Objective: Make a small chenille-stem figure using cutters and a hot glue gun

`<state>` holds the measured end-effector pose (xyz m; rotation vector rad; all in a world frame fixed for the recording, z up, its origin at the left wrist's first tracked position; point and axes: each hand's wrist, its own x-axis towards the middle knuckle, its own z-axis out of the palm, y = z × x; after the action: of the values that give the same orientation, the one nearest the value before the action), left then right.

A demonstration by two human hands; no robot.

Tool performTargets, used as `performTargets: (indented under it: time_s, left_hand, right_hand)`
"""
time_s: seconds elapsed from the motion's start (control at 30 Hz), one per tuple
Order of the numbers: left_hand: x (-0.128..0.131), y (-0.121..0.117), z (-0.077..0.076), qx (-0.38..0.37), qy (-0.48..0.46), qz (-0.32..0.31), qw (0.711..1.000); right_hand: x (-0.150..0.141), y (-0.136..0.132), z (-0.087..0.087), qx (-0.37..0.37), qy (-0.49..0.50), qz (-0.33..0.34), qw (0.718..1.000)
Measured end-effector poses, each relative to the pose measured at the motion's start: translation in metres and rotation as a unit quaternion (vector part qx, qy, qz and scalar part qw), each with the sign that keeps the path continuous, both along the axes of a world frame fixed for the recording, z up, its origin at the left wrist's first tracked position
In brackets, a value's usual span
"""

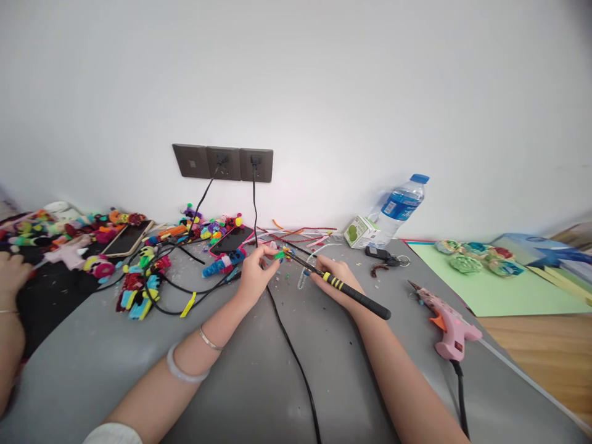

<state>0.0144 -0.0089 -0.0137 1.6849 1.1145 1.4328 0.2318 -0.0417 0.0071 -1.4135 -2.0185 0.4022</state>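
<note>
My left hand (258, 275) pinches a small bright green piece (280, 254) between thumb and fingertips. In my right hand (340, 280) is a pair of long-nosed pliers (358, 296) with black grips and yellow stripes. The thin jaws reach left to the green piece, where a bit of orange and yellow also shows. Whether the jaws are closed on it is too small to tell. Beside the right hand a clear curved strand (303, 276) lies on the grey table (231, 382). Several coloured pipe cleaner stems (300, 233) lie behind the hands.
At right rest a pink glue gun (451, 327), keys (391, 256), a water bottle (401, 206) and a small box (361, 231). Black cables (296, 357) cross the table. Fuzzy coloured figures (139, 287) and phones (127, 238) lie left, near another person's arm (10, 333).
</note>
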Motion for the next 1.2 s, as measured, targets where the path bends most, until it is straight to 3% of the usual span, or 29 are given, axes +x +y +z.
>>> performTargets:
  time_s: [1.2]
  left_hand:
    - [0.0000,-0.0002,0.0015,-0.003,-0.004,-0.006,1.000]
  right_hand:
    - [0.0000,-0.0006,0.0000,-0.013,-0.002,-0.004,1.000]
